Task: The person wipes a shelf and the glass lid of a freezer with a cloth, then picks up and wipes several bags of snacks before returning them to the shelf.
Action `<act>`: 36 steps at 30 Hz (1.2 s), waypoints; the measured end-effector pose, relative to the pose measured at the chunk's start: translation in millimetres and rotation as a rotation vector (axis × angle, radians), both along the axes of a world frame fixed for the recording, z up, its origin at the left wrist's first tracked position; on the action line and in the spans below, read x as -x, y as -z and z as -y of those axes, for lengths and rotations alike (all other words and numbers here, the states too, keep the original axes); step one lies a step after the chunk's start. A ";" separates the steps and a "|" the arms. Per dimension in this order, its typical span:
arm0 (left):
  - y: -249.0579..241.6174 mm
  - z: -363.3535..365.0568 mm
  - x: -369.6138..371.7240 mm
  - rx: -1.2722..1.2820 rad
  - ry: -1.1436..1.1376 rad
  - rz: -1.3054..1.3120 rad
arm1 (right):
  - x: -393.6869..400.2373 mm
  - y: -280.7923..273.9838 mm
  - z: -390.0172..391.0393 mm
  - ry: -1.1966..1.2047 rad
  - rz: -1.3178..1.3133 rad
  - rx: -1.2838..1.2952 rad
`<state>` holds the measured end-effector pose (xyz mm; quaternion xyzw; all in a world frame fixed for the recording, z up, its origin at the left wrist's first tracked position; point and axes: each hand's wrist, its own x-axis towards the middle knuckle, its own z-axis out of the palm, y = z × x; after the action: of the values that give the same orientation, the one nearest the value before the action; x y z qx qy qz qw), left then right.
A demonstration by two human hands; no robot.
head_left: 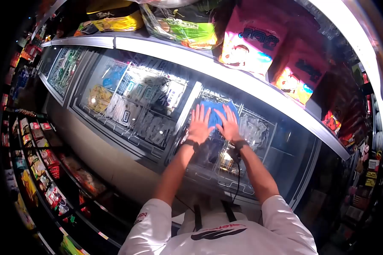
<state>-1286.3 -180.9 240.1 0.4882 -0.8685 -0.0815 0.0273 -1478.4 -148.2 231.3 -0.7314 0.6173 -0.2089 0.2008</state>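
A blue cloth [219,111] lies flat on the glass lid [285,146] of a chest freezer. My left hand [199,124] rests on its left part, fingers stretched out and spread. On the cloth's right side lies my right hand [228,123], its fingers also extended. Both palms face down and the thumbs point toward each other. Each wrist wears a dark band. Through the glass, wire baskets with packaged goods [253,129] show below and around my hands.
Above the freezer's far side runs a shelf with a white edge [166,47], holding pink bags [253,42] and a green-yellow package [187,27]. Another glass section with packages [136,93] lies left. Shelves of snacks [47,157] stand lower left. A black cable [238,180] hangs by my right arm.
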 end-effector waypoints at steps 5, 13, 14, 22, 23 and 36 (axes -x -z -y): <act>13.9 80.2 7.2 -0.037 -0.001 -0.038 | 4.6 9.2 72.9 0.029 -0.030 0.018; 23.9 129.7 16.3 -0.027 -0.014 -0.067 | 7.6 28.3 125.7 0.151 -0.193 -0.211; 26.7 128.5 15.8 -0.022 -0.021 -0.096 | 6.6 26.0 124.3 0.144 -0.193 -0.203; 18.0 47.5 -14.2 -0.038 0.004 -0.074 | -35.4 22.4 34.2 0.192 -0.130 0.019; 15.8 30.4 -25.1 -0.042 0.022 -0.074 | -46.2 18.8 14.8 0.199 -0.134 -0.023; 3.9 -152.2 -175.3 -0.133 0.171 -0.012 | -197.4 4.3 -194.4 0.290 -0.077 -0.015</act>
<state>-1111.0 -28.6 236.3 0.4127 -0.8994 -0.1438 -0.0069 -1280.9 46.2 227.0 -0.6405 0.7253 -0.2028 0.1503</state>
